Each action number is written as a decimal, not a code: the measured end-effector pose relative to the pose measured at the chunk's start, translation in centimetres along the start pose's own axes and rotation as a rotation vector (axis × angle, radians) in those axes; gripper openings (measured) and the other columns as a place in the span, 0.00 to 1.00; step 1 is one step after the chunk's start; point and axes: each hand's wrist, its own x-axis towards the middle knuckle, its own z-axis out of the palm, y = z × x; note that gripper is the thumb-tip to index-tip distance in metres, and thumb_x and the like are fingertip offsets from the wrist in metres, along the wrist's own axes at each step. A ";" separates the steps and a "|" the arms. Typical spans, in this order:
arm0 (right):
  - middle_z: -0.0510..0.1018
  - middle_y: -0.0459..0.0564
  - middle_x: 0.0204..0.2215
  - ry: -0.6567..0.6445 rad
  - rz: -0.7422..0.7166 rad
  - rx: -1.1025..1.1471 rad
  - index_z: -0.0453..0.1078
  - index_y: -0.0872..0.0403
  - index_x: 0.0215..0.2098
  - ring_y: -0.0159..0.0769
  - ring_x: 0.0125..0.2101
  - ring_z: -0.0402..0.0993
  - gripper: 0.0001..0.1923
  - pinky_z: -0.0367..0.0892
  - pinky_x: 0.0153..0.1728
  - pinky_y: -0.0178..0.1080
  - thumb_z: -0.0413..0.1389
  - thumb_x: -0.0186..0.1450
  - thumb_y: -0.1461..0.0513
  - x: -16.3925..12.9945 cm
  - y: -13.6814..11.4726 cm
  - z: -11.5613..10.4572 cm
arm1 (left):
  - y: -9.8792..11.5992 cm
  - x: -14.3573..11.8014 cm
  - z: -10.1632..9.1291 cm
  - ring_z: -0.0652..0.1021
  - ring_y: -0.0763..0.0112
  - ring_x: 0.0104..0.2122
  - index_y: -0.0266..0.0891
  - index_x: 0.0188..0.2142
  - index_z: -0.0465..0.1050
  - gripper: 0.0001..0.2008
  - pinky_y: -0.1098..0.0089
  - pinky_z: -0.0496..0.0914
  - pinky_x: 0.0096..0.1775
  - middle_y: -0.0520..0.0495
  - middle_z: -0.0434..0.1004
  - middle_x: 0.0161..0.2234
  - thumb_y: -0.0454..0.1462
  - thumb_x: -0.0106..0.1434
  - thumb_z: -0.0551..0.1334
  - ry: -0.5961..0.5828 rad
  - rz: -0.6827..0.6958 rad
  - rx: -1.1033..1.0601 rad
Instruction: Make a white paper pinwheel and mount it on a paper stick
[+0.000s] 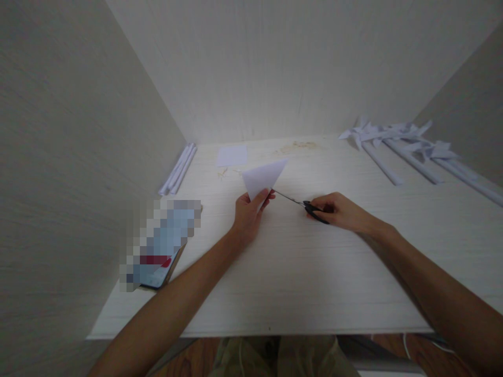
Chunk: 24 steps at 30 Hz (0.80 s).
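Near the middle of the view, my left hand (249,213) pinches a white sheet of paper folded into a triangle (264,179), holding it above the table by its lower corner. My right hand (340,210) grips black-handled scissors (310,206) by the finger loops. The scissor blades point left, and their tips meet the lower right edge of the paper beside my left fingers. Whether the blades are parted is too fine to make out.
On the white table (298,283), a small white paper (232,155) lies at the back. Rolled paper tubes (177,168) rest at the left wall. A partly blurred phone (163,251) lies front left. Paper tubes with folded paper pieces (408,139) sit at the back right. Walls enclose three sides.
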 end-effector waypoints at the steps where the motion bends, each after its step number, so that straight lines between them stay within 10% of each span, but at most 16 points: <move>1: 0.61 0.42 0.16 0.004 -0.009 -0.016 0.66 0.56 0.23 0.27 0.18 0.55 0.15 0.47 0.18 0.32 0.49 0.57 0.52 0.0 0.0 0.0 | 0.0 0.0 0.0 0.74 0.77 0.26 0.34 0.24 0.73 0.06 0.73 0.66 0.34 0.49 0.75 0.24 0.34 0.44 0.66 -0.004 0.001 -0.004; 24: 0.66 0.44 0.17 0.041 0.006 -0.179 0.65 0.54 0.24 0.28 0.18 0.58 0.15 0.48 0.19 0.32 0.47 0.59 0.52 -0.4 -1.1 0.1 | 0.1 -0.1 0.2 0.73 0.77 0.25 0.33 0.24 0.72 0.04 0.73 0.66 0.34 0.49 0.74 0.24 0.33 0.46 0.65 0.034 -0.002 -0.015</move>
